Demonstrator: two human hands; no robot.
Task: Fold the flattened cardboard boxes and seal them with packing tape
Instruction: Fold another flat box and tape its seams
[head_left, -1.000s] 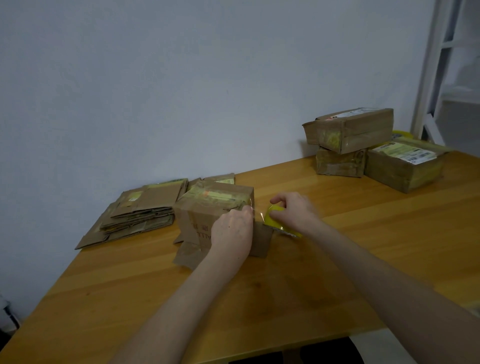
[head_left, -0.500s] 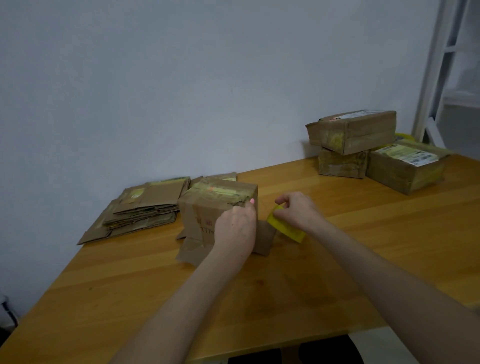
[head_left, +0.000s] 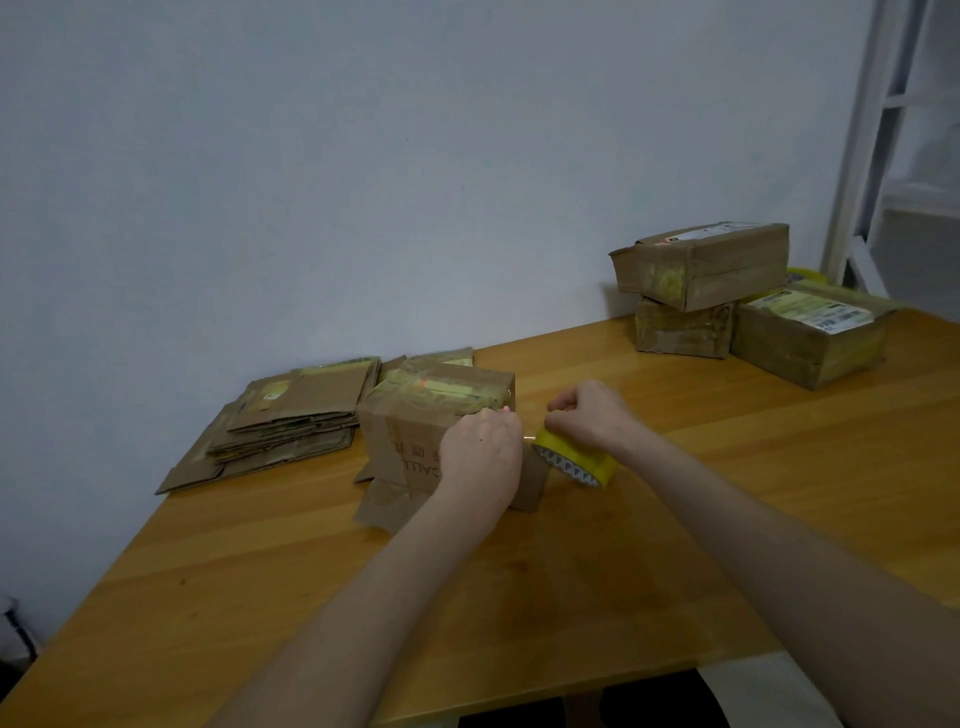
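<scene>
L hand (head_left: 480, 457) & R hand (head_left: 587, 415) bare, forearms bare, unsleeved

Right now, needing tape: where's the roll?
In the head view, the roll is mid-table in the right hand, just right of the box the left hand touches.

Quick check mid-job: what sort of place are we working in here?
Most likely a plain room at home or in a small office, used as a makeshift packing spot: a wooden table against a bare white wall, a small pile of flattened cardboard boxes, and a few taped boxes at its far corner.
</scene>
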